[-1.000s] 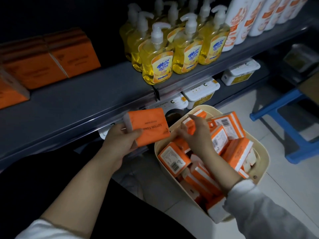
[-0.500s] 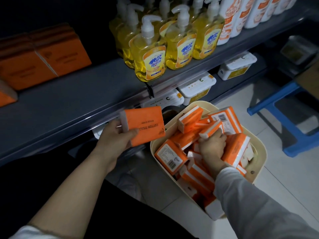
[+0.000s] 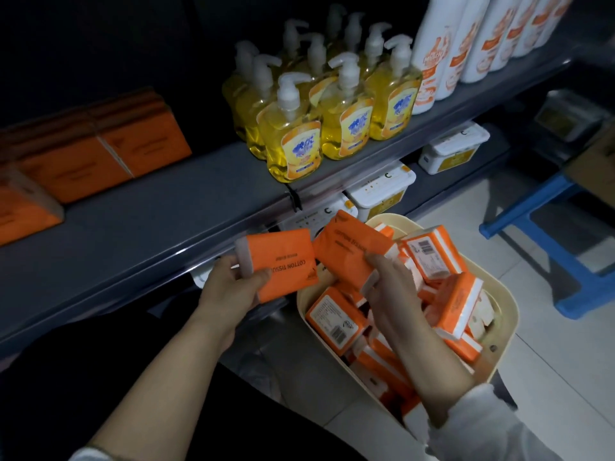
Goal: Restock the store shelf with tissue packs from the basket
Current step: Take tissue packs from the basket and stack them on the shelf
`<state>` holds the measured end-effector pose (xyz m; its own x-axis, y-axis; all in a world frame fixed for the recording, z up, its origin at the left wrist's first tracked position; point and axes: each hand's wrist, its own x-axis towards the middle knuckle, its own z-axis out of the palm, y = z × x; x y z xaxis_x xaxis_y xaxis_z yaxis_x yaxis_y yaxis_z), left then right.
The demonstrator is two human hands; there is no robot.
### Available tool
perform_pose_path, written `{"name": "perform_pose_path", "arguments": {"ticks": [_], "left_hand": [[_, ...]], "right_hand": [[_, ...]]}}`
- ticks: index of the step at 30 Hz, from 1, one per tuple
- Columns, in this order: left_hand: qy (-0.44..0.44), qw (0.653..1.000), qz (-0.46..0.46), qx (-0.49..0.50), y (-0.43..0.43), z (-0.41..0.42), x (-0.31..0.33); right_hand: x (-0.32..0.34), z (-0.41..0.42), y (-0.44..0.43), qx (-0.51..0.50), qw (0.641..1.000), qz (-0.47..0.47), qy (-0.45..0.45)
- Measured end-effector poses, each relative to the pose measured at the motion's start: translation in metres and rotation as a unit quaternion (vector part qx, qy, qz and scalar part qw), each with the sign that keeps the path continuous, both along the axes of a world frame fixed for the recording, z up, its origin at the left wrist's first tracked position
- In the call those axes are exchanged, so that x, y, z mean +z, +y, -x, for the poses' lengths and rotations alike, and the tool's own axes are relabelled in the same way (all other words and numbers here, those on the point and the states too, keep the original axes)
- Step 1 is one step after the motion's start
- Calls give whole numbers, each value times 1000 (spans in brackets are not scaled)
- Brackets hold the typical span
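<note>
My left hand (image 3: 229,287) holds an orange tissue pack (image 3: 283,261) just in front of the grey shelf (image 3: 149,221). My right hand (image 3: 389,284) grips a second orange tissue pack (image 3: 349,247), lifted above the cream basket (image 3: 506,314) and nearly touching the first pack. Several more orange and white packs fill the basket on the floor. A row of orange tissue packs (image 3: 100,154) stands at the back left of the shelf.
Yellow pump bottles (image 3: 319,114) and tall white bottles (image 3: 466,44) crowd the shelf's right part. White lidded tubs (image 3: 382,191) sit on the lower shelf behind the basket. A blue stool (image 3: 545,237) stands on the tiled floor at the right.
My right hand has come up out of the basket with a second tissue pack and brought it beside the pack in my left hand, which stayed about where it was.
</note>
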<state>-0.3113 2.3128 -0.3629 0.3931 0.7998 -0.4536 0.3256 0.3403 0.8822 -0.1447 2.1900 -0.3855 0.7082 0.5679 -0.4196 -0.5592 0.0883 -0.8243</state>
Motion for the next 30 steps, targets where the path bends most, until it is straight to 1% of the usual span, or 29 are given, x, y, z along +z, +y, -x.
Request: {"name": "perform_pose_path", "arguments": {"ticks": [5,8,12,15,17,19,22,24,27,30], "left_hand": [[-5,998,-36,47,0,9,9],[1,994,-80,71,-5,16,20],[9,987,-151,60,-10,37,42],[-23,982,-180,61,0,62,65],[-34,972,-214,91,13,85,80],[-33,955,-260,138,28,115,90],[-35,930,-289,223,46,162,97],[-29,917,-293,269,57,196,95],[-2,907,-286,309,69,244,82],[17,900,-264,345,75,283,67]], "right_hand": [[23,9,4,10,999,-35,-40],[37,15,7,30,997,-55,-52],[47,30,17,42,994,-59,-78],[47,52,36,75,988,-52,-123],[51,74,54,101,983,-61,-138],[59,98,73,143,976,-86,-138],[71,131,103,190,964,-100,-160],[77,151,123,205,957,-94,-180],[84,180,151,215,949,-75,-219],[90,204,178,245,943,-64,-217]]}}
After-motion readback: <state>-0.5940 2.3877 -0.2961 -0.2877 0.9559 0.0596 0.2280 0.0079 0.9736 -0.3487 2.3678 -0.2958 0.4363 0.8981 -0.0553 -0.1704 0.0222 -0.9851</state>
